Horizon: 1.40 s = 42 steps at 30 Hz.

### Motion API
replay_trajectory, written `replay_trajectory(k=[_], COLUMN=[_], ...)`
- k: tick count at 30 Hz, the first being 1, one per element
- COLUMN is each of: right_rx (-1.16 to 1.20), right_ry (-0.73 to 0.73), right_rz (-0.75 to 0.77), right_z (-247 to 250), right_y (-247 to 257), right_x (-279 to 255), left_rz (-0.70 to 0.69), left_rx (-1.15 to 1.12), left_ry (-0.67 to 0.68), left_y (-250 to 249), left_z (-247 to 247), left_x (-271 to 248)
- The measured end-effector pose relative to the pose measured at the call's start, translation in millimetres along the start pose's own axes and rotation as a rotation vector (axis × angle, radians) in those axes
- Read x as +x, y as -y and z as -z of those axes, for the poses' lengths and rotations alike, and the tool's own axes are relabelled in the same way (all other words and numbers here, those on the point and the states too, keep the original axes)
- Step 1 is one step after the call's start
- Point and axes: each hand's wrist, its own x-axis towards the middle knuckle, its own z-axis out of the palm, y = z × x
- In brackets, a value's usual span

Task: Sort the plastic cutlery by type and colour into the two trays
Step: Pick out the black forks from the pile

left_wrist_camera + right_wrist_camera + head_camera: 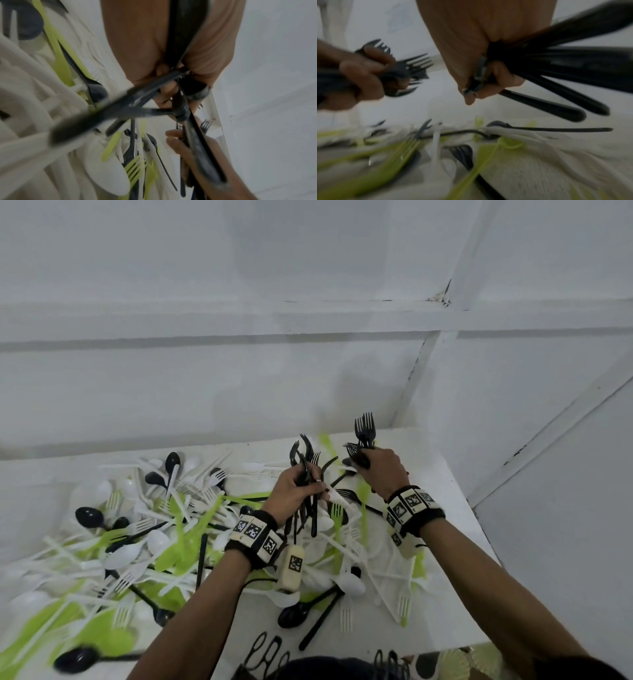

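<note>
Black, white and lime-green plastic forks, spoons and knives lie in a mixed pile (164, 529) across the white table (424, 470). My left hand (301, 484) grips a bundle of black forks (305, 451), tines up, above the right part of the pile. Just to its right, my right hand (373, 465) grips a second bunch of black forks (365, 428). In the left wrist view my fingers (164, 92) curl round crossed black handles (120, 108). The right wrist view shows black handles (556, 86) fanning out of my right hand (489, 83). No tray is in view.
A white wall stands behind the table and a white panel to its right. The table's right edge (479, 535) lies close to my right forearm. Black wire loops (267, 652) and a patterned object (455, 662) sit below the near edge. Loose black spoons (89, 517) lie at the left.
</note>
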Motion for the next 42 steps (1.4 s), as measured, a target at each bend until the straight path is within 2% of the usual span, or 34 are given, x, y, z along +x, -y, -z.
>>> replay_trajectory(k=[4,9,15,22,25,27,28,30,32,36,40,42], right_rx=[-0.247,-0.353,-0.257,0.179,0.094,-0.013,-0.005,0.133,0.377,0.965,1.118,1.152], right_ry=[0.230,0.273,0.200,0.011,0.033,0.063,0.059,0.020,-0.035,-0.116,-0.129,-0.127], right_rz=[0.166,0.266,0.272,0.056,0.061,0.106,0.082,-0.052,-0.190,-0.283,-0.285,-0.281], right_z=[-25.4,-35.0,-28.7,-12.2,-6.4,-3.2,-1.7,5.2,13.9,27.1,31.6,31.9], right_y=[0.6,1.6,-2.4,-2.2,1.1,6.4,8.3,10.7,9.9,20.6,27.6,27.8], right_x=[7.8,8.3,0.8,-26.1,-37.1,-42.1,-42.6,-41.2,-39.6,-47.8,-56.9,-60.0], left_rz=[-0.050,-0.058,-0.055,-0.047,-0.057,-0.067,-0.069,-0.067,-0.067,-0.065,-0.016,-0.006], left_rx=[-0.030,-0.065,-0.122,-0.133,-0.120,-0.092,-0.069,-0.024,0.033,0.134,0.141,0.154], left_ry=[-0.099,-0.077,-0.087,-0.104,-0.095,-0.136,-0.165,-0.194,-0.188,-0.150,-0.203,-0.179], left_y=[1.5,-0.5,-2.2,-4.3,-5.3,-5.1,-4.8,-3.1,-1.4,3.1,11.6,10.7], left_z=[7.2,8.0,9.4,9.7,3.6,-0.9,-2.7,-5.2,-7.4,-15.1,-22.5,-26.8], left_x=[0.0,-4.1,-2.7,3.0,3.9,5.7,7.3,10.5,12.5,12.9,14.9,13.8])
